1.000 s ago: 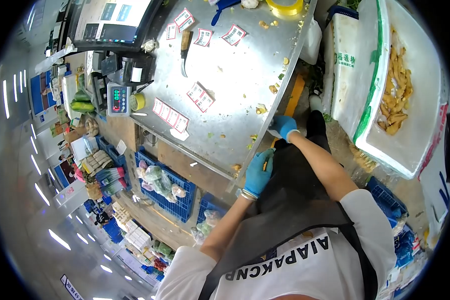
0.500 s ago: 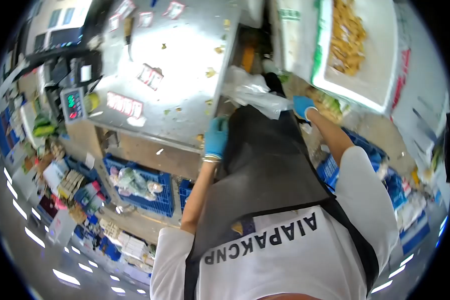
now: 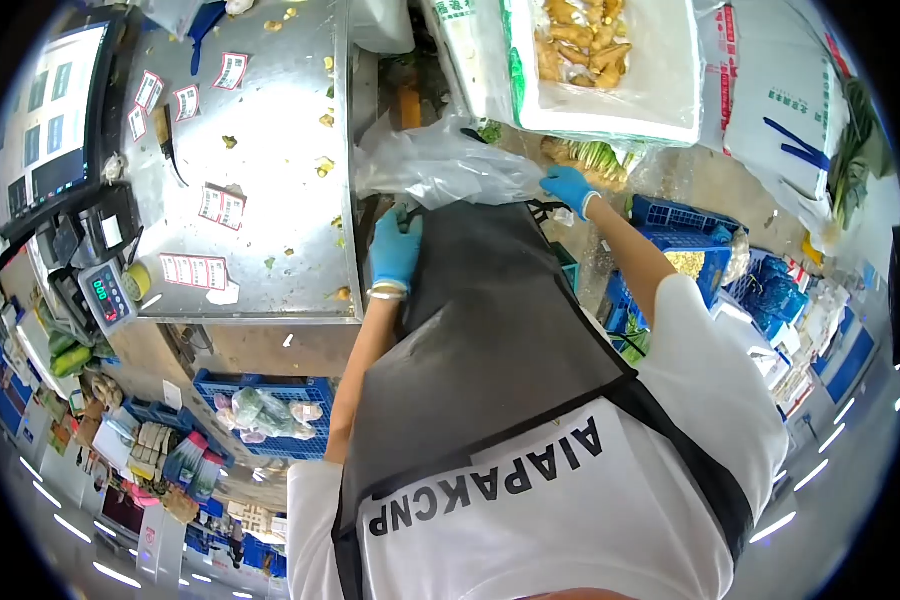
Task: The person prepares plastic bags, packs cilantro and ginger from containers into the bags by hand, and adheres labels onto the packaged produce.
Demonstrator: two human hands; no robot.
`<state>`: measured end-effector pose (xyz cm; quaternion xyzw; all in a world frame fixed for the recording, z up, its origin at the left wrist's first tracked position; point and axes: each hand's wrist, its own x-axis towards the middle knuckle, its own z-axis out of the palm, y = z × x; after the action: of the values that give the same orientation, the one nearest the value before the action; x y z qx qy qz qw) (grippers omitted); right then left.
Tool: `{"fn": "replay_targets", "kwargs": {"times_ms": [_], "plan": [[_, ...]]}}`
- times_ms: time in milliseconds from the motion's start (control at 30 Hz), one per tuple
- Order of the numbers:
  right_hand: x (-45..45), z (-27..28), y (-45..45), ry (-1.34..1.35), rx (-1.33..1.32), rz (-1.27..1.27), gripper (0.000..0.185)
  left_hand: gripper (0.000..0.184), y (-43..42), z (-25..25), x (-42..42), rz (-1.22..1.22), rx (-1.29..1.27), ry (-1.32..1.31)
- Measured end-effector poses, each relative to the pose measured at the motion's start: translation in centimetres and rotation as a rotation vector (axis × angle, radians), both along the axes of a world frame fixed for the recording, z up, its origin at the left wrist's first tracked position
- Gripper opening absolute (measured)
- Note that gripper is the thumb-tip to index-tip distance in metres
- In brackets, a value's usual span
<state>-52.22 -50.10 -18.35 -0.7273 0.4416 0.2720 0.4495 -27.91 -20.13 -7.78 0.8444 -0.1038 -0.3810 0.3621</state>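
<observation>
A clear plastic bag (image 3: 460, 168) stretches, crumpled, across the top of my dark apron (image 3: 470, 310). My right hand (image 3: 570, 190), in a blue glove, is closed at the bag's right end with its fingers pinched together. My left hand (image 3: 396, 250), also gloved in blue, is beside the right edge of the metal table (image 3: 280, 170). Its fingers curl inward just below the bag's left part, and the fingertips are partly hidden, so what they hold is not visible.
Printed labels (image 3: 194, 271), a brush-like tool (image 3: 163, 130) and yellow scraps lie on the metal table. A scale display (image 3: 108, 292) stands at its left corner. A white foam box (image 3: 610, 110) holds ginger (image 3: 582, 45). Blue crates (image 3: 675, 240) are at right, leafy vegetables (image 3: 590, 160) behind my right hand.
The view has shifted, so the table and foam box appear further left. The bag looks more spread out toward the left, and my left hand's fingertips appear closer to it.
</observation>
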Motion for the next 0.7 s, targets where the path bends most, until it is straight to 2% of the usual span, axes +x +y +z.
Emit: {"fn": "replay_targets", "kwargs": {"times_ms": [33,67,133,233,333,367,400,433,467,500,567,600,667,700], "plan": [[1.3,2.3,0.5,-0.075,0.049,-0.02,0.033,0.048,0.5,-2.6,-0.1,-0.082,-0.03,-0.02],[2.2,3.9,0.8,-0.091,0.073,-0.048,0.033,0.05,-0.1,-2.9,-0.2,-0.183,0.018,-0.224],[3.7,6.5,1.3,-0.12,0.12,-0.104,0.034,0.056,-1.0,-3.7,-0.7,-0.246,0.176,-0.384],[7.6,9.0,1.7,-0.102,0.077,-0.067,0.035,0.062,-2.1,-6.1,0.5,0.01,0.24,0.31],[14.4,7.7,2.8,-0.255,0.014,0.018,0.034,0.058,-0.3,-14.2,0.9,0.679,0.326,0.7],[17.2,6.3,3.6,-0.34,-0.019,-0.001,0.032,0.07,0.1,-16.9,0.6,0.871,-0.002,0.768],[20.8,5.5,3.7,-0.379,-0.108,0.124,0.033,0.07,-0.3,-17.5,1.4,0.885,0.023,0.702],[24.4,4.3,4.0,-0.553,-0.246,0.186,0.033,0.071,-0.5,-17.7,2.4,0.9,0.05,0.637],[28.2,4.8,4.2,-0.696,-0.315,0.113,0.026,0.071,-0.4,-18.4,3.5,0.918,0.08,0.573],[31.7,6.1,4.6,-1.033,-0.59,0.194,0.026,0.067,1.2,-22.9,4.4,0.864,0.096,0.366],[34.9,9.9,3.8,-1.241,-0.843,0.284,0.031,0.059,3.0,-29.0,5.3,0.834,0.107,0.148],[34.9,13.2,4.3,-1.11,-0.81,0.296,0.038,0.056,3.9,-31.5,5.2,0.844,0.07,0.083],[33.8,14.1,5.0,-0.965,-0.653,0.223,0.04,0.048,3.2,-29.8,5.5,0.922,-0.014,0.06],[31.9,12.3,5.4,-0.952,-0.531,0.137,0.035,0.045,1.8,-26.4,5.3,0.928,0.04,0.119]]}}
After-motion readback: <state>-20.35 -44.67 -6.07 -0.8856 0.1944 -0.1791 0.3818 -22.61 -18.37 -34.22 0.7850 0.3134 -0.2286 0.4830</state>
